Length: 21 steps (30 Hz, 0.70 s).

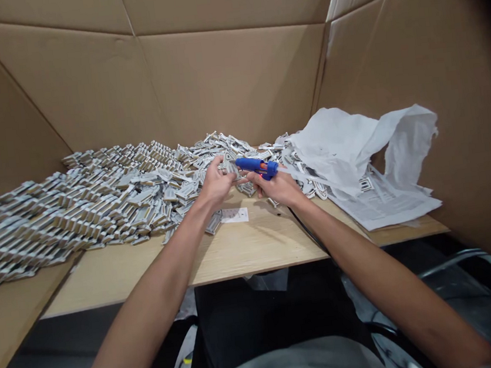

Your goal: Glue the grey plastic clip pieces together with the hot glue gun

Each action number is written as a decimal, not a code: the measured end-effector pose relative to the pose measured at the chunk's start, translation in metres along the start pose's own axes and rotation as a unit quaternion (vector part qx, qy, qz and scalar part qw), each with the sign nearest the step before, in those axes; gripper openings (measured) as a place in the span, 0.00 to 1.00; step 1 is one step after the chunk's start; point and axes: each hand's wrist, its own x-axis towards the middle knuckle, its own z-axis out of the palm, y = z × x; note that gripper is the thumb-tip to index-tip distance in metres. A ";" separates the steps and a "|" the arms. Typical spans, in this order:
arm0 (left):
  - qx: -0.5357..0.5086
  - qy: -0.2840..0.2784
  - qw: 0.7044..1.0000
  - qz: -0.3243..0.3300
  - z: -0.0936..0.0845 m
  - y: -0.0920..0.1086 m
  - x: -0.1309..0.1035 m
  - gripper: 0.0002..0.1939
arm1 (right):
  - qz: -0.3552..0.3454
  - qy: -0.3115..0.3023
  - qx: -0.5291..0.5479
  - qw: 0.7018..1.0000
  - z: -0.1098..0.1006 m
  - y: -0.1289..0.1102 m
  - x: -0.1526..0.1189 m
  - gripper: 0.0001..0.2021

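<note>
The right hand's (278, 187) fingers are wrapped around the handle of a blue glue gun (250, 164), with a pale stick (300, 173) jutting from its rear. Just left of the glue gun, the left hand's (218, 184) thumb and forefinger bend around a small grey piece (228, 164); whether they pinch it, I cannot tell. Behind the glue gun and to its left spread loose grey pieces (175, 186), then slanting rows of stacked pieces (54, 214) farther left. Crumpled white sheets (333, 141) lie to its right, a printed white card (235, 215) on the tabletop (262, 250) nearer the person than it, and a cardboard wall (233, 79) stands behind it.
</note>
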 end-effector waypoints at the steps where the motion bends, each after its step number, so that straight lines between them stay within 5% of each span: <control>1: 0.007 0.000 1.000 0.004 0.000 0.000 -0.001 0.21 | 0.001 0.003 -0.006 1.000 0.000 0.000 0.000 0.27; 21: 0.066 -0.012 0.996 0.067 -0.007 -0.009 0.003 0.20 | 0.031 0.006 0.012 0.999 -0.002 -0.014 -0.005 0.24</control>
